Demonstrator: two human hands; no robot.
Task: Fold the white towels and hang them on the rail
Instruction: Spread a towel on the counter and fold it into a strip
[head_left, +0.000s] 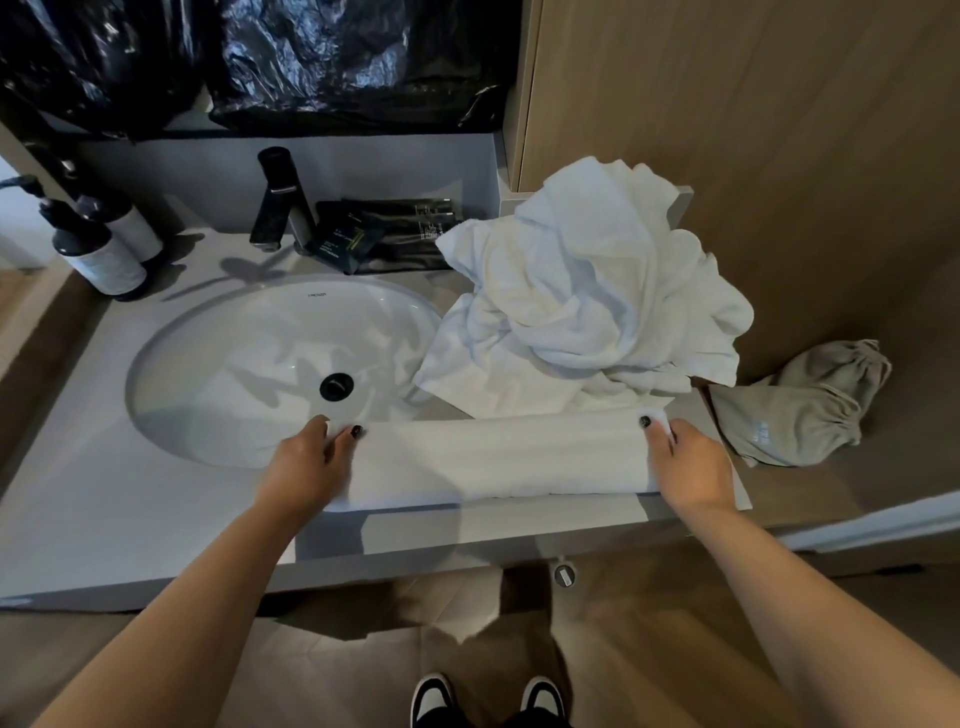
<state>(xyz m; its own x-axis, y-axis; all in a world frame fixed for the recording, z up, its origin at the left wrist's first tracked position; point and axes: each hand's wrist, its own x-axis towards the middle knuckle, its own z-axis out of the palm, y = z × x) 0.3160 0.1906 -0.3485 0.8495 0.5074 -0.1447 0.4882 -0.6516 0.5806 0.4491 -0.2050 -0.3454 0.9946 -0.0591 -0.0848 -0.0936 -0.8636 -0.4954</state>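
The left hand (306, 462) pinches one end of a folded white towel (498, 457), thumb on top and fingers curled under the edge. The right hand (685, 462) grips the other end the same way, thumb pressed on the cloth at 12 o'clock of the palm. Both hands are closed on the towel, holding it stretched flat between them.

The fingers beneath the cloth are hidden, so how tightly they clamp is hard to judge. No rail can be made out.

The towel lies as a long smooth band along the front edge of the counter (104, 509), at 5 o'clock from the sink (218, 364). A crumpled heap of white towels (587, 280) sits at 12 o'clock from it, touching its far edge. A beige drawstring bag (800, 410) lies at 3 o'clock, just beside the right hand.
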